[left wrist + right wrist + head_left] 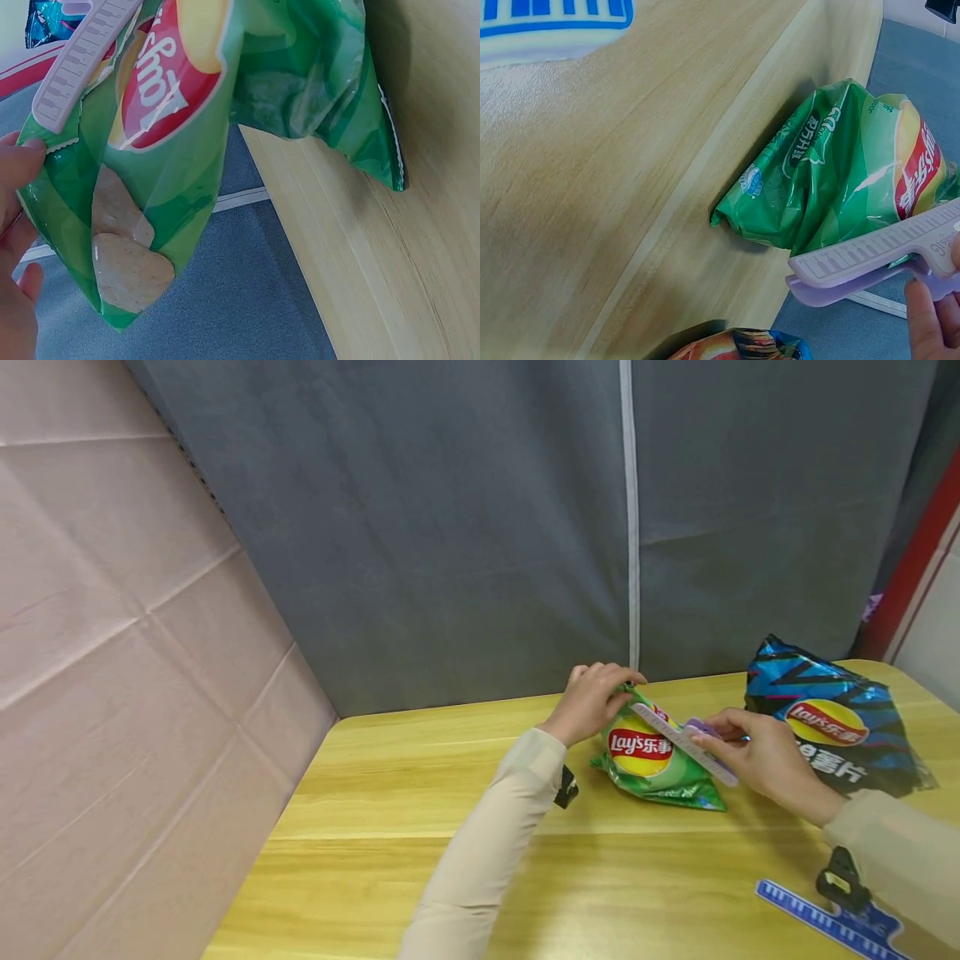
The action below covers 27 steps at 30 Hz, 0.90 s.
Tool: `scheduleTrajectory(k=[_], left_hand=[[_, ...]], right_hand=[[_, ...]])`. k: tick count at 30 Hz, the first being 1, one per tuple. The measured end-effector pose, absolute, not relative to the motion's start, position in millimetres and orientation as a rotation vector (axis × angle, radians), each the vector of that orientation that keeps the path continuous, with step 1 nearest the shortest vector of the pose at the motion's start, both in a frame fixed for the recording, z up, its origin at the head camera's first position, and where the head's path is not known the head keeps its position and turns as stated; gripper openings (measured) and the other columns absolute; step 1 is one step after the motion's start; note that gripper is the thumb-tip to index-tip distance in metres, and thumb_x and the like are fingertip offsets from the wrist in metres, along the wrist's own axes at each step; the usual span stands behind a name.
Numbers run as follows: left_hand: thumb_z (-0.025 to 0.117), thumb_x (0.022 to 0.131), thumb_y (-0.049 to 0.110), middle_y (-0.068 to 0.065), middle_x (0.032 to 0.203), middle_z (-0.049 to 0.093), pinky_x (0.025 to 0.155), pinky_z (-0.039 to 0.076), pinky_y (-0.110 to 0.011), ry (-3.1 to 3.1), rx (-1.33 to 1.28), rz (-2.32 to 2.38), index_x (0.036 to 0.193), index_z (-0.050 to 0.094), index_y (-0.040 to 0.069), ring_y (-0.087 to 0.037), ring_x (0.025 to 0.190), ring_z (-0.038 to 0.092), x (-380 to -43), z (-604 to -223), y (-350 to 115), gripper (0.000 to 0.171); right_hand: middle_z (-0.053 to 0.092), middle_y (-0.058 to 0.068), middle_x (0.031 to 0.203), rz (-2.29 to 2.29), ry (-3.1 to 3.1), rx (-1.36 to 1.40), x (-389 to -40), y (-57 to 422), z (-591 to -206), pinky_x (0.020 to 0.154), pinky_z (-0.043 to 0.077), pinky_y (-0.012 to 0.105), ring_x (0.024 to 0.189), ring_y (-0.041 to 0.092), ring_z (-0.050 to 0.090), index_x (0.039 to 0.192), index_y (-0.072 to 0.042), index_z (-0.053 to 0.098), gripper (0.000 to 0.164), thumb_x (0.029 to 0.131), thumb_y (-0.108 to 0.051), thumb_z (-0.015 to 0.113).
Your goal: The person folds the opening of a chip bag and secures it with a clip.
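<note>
A green Lay's chip bag (641, 756) stands tilted on the table, its top edge raised. My left hand (596, 700) pinches the bag's upper left corner between thumb and fingers, as the left wrist view shows from close by. With thumb and fingers my right hand (757, 756) grips the handle of a light purple bag clip (885, 251), long and patterned with piano keys. In the right wrist view the clip's two bars stand slightly apart at the near end. The clip lies along the bag's top edge, its far end close to my left fingertips.
To the right, a blue and black Lay's bag (825, 718) leans at the table's back. A blue piano-key clip (817, 918) lies at the front right, partly under my right sleeve. A grey curtain (450, 543) hangs behind the wooden table (360, 827).
</note>
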<state>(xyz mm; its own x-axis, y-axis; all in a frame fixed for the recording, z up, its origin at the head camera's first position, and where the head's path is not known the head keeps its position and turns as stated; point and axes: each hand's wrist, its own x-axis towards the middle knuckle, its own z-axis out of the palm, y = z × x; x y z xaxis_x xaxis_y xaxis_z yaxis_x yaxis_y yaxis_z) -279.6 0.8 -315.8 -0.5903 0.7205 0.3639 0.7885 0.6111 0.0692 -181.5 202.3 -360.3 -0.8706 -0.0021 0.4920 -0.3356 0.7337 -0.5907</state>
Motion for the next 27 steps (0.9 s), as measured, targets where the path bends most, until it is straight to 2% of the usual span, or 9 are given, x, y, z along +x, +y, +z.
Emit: scheduleTrajectory(k=[9,14,20,27], left_hand=[[0.057,0.088,0.034,0.006,0.113,0.053,0.088,0.029,-0.025,-2.512,-1.129,-0.306,0.114,0.060,0.025,-0.009,0.101,0.045,-281.4,-319.1,-2.5,0.028],[0.059,0.085,0.041,0.003,0.108,0.050,0.086,0.031,-0.026,-2.511,-1.013,-0.308,0.107,0.064,0.025,-0.011,0.098,0.043,-282.1,-321.9,-4.4,0.029],[0.060,0.084,0.039,0.004,0.103,0.053,0.080,0.032,-0.022,-2.535,-1.040,-0.385,0.107,0.065,0.020,-0.010,0.095,0.045,-283.3,-322.2,-5.9,0.030],[0.058,0.086,0.036,0.003,0.106,0.053,0.080,0.032,-0.020,-2.571,-1.133,-0.458,0.111,0.063,0.018,-0.010,0.096,0.044,-287.4,-323.0,-9.0,0.031]], right_hand=[[0.064,0.015,0.077,0.967,-2.463,0.248,-180.2,203.1,-361.5,0.052,0.042,0.017,0.063,0.018,0.054,0.086,0.003,0.066,0.021,0.074,-0.012,0.073],[0.064,0.016,0.078,0.975,-2.464,0.255,-181.1,203.2,-362.7,0.052,0.041,0.016,0.064,0.019,0.054,0.086,0.004,0.065,0.021,0.075,-0.012,0.073],[0.064,0.017,0.078,0.980,-2.455,0.253,-181.7,203.3,-363.6,0.052,0.041,0.015,0.064,0.021,0.055,0.087,0.004,0.065,0.021,0.074,-0.011,0.073],[0.064,0.018,0.079,0.980,-2.451,0.250,-181.0,203.2,-363.9,0.052,0.041,0.014,0.064,0.022,0.055,0.087,0.004,0.065,0.021,0.074,-0.010,0.073]])
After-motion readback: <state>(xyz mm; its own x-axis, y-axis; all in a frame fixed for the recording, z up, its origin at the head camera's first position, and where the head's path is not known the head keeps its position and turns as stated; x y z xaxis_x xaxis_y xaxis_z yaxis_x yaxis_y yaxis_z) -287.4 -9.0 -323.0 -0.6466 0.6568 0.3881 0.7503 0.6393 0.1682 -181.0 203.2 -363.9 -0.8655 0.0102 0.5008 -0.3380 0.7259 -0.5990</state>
